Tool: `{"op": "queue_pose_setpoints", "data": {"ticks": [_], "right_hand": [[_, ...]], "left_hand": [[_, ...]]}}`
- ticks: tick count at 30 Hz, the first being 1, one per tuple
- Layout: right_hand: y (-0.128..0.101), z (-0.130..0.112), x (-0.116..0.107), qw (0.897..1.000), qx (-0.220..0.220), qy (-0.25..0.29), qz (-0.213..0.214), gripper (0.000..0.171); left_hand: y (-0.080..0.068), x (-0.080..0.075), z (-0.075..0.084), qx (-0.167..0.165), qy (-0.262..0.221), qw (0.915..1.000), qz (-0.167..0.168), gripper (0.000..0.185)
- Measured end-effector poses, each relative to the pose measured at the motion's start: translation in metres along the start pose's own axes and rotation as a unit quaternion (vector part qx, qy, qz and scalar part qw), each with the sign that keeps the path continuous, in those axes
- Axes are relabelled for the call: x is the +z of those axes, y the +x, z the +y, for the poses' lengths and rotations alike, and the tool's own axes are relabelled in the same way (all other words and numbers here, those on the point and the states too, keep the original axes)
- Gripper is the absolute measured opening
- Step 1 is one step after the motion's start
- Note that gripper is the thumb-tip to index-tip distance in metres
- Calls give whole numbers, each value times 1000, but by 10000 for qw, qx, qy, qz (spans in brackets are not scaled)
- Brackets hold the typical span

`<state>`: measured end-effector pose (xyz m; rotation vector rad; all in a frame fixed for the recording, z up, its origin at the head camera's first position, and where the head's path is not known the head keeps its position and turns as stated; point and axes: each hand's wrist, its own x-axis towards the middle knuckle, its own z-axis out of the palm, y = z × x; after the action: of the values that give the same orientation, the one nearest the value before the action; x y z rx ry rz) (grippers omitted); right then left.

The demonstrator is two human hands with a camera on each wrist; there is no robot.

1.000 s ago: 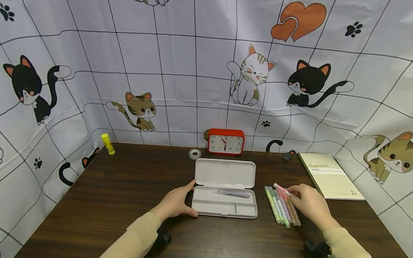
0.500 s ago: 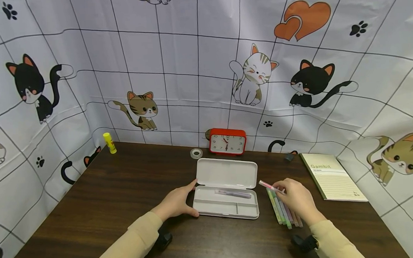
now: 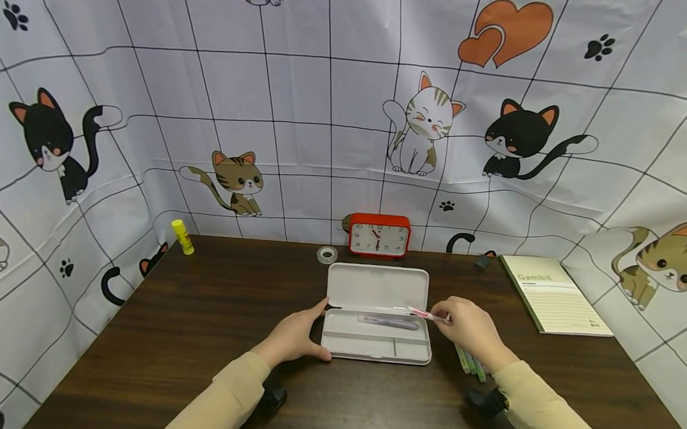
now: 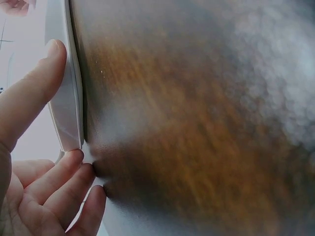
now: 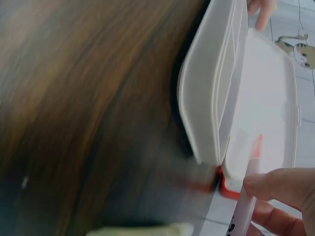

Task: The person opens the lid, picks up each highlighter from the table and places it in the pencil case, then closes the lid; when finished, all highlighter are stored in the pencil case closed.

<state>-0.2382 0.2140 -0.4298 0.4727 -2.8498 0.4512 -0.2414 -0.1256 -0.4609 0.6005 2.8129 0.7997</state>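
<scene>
Item 1: small yellow glue stick [image 3: 181, 237], upright at the far left corner of the dark wooden table [image 3: 198, 323], well away from my fingers; a wide bare stretch of table lies between it and them.

Item 2: my left hand [image 3: 293, 337], fingers relaxed and fairly straight, thumb along the left short edge and fingertips [image 4: 74, 162] at the near left corner of the white plastic pencil case [image 3: 377, 315]. It steadies without gripping.

Item 3: the case lies open, lid up toward the back, tray divided into compartments. A purple pen [image 3: 387, 322] rests in the long rear compartment.

Item 4: clear tape roll [image 3: 326, 255] and red rectangular alarm clock [image 3: 379, 235] beyond the lid, against the cat-print cloth wall [image 3: 339, 112]. I read numerals on the dial.

Item 5: my right hand [image 3: 469, 332], thumb and fingers pinching a slim pink marker [image 3: 427, 314] whose tip reaches over the tray's right edge, just above the purple pen.

Item 6: row of pastel markers [image 3: 469, 362], mostly hidden under my right wrist.

Item 7: cream notebook with green spine [image 3: 557, 295], right of my fingers, printed "Gambit"; open table before it.
</scene>
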Motion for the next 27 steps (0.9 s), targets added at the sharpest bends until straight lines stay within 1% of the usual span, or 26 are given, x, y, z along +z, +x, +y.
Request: {"op": "queue_pose_setpoints", "data": {"ticks": [6,10,13,18,27], "right_hand": [[5,-14,8,9997,-254,-31,-19,11],[9,-23,15,9987,-493,-3,90,12],[12,-30,20,9986,-519,-1,133,14],[15,-40,28,9986,-512,67,75,13],[23,-57,36,9959,-872,241,25,13]], "left_hand": [[0,0,0,16,2,10000,9,110],[0,0,0,-3,13,10000,14,110],[0,0,0,-13,15,10000,6,110],[-1,-1,1,8,-15,10000,-13,110],[-1,-2,1,-13,-18,10000,-20,110]]}}
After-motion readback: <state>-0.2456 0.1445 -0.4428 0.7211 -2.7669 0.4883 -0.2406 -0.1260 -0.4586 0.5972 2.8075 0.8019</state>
